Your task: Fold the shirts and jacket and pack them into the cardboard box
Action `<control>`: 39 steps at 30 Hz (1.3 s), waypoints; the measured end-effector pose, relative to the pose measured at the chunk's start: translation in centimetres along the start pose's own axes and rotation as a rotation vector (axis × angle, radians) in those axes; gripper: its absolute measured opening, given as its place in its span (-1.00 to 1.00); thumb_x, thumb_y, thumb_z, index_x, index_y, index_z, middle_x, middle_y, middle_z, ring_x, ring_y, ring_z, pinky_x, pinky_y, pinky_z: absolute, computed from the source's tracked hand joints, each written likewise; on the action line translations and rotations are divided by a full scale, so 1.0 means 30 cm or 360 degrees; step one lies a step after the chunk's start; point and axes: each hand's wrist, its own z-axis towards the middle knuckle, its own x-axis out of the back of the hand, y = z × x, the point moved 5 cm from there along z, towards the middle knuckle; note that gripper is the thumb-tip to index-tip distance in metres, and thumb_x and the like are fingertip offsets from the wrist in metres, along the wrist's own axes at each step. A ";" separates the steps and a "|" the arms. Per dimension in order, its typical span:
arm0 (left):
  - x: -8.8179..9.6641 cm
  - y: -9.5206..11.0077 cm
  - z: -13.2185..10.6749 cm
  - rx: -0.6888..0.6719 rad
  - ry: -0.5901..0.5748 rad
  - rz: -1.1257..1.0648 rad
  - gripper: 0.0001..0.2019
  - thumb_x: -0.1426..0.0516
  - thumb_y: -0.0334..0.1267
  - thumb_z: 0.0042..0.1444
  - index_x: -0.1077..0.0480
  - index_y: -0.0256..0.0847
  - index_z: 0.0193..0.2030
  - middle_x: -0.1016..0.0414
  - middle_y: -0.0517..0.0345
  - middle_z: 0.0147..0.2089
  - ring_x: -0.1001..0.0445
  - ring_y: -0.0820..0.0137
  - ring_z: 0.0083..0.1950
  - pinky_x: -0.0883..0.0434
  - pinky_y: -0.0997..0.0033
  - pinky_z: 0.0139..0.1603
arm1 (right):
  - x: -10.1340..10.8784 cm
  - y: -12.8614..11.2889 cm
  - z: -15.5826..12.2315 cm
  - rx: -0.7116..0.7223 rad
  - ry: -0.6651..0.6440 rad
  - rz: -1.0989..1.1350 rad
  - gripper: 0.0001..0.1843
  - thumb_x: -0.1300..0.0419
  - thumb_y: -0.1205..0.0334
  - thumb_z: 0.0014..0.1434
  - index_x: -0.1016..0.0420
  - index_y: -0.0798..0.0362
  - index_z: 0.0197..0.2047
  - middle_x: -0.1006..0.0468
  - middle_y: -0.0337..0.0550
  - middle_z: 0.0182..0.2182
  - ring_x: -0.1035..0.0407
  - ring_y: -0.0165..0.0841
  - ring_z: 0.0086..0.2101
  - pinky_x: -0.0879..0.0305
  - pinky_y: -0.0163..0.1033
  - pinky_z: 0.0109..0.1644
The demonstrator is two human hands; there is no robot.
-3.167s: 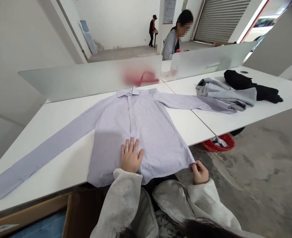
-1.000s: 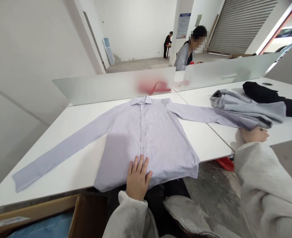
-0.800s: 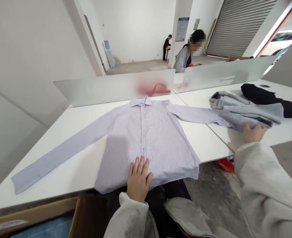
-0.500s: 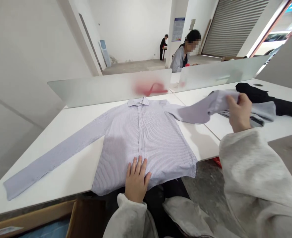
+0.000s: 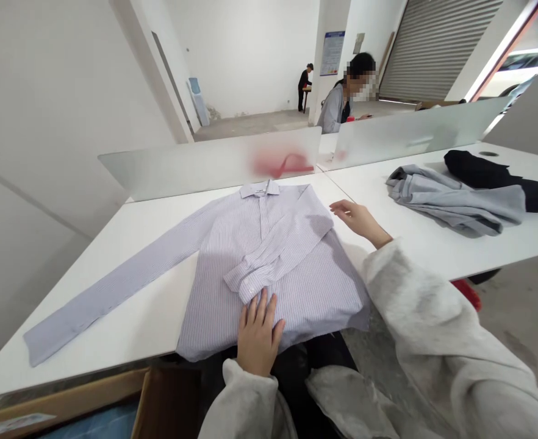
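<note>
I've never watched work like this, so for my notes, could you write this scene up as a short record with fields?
Garment: striped long-sleeved shirt, lying flat on a white table
Sleeves: one sleeve folded across the front; other sleeve spread out
Left hand: flat on the shirt's lower front, by the cuff
Right hand: open, empty, beside the shirt
Nearby: grey garment, black garment
Beyond: co-worker, behind a frosted partition

Lilac pinstriped shirt (image 5: 324,274), grey-blue garment (image 5: 452,204), black garment (image 5: 479,169), white table (image 5: 433,250), pale grey fleece sleeves (image 5: 415,305)
</note>
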 end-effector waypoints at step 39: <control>0.569 -0.665 -0.253 0.1607 -0.0150 -0.0052 -0.58 0.04 0.24 0.05 -0.34 0.26 0.00 -0.48 0.42 0.06 -0.53 0.29 -0.34 -0.49 0.25 -0.26 | -0.190 0.202 0.085 0.0257 0.0173 -0.0450 -0.51 0.18 0.36 0.19 -0.40 0.19 0.08 -0.42 0.07 0.05 -0.28 -0.19 0.05 -0.15 -0.06 0.16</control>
